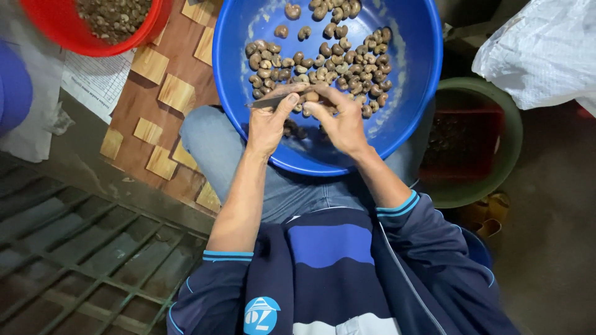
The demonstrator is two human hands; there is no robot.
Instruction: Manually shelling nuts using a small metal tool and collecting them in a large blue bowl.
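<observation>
Our left hand (268,121) grips a small knife (273,100), our right hand (340,121) pinches one cashew (311,97); beyond them many unpeeled cashews (335,65) remain in the blue basin (410,118).

Brown cashew (312,97) pinched against small knife (268,102).

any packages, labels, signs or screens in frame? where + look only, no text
Printed paper sheet: upper left, under the red basin, white with dark print.
White woven sack: upper right corner, crumpled, no print visible.
Round logo patch: bottom centre on the person's jacket, light blue with a white figure.
No signs or screens.
</observation>
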